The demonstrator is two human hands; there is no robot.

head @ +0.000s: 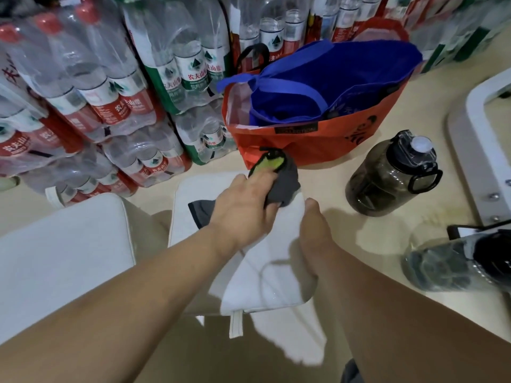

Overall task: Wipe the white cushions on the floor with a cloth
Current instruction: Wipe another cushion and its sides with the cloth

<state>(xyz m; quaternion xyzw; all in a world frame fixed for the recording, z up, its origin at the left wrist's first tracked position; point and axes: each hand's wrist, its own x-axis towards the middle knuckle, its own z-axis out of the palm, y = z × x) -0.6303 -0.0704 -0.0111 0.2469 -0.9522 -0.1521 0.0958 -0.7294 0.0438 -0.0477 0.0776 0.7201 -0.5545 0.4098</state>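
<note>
Two white cushions lie on the floor. The middle cushion (262, 272) is under both my hands; a second cushion (60, 258) sits to its left. My left hand (243, 208) holds a grey cloth (286, 182) with a green edge, bunched under the palm and fingers and pressed on the middle cushion's far part. My right hand (315, 228) grips that cushion's right edge, thumb on top, fingers hidden beneath. The cushion's near right side looks raised off the floor.
Shrink-wrapped packs of water bottles (110, 106) are stacked along the back left. An orange bag (326, 142) holding a blue bag stands behind the cushion. A dark jug (387, 175) and another bottle (448, 264) stand to the right, near a white frame (470, 150).
</note>
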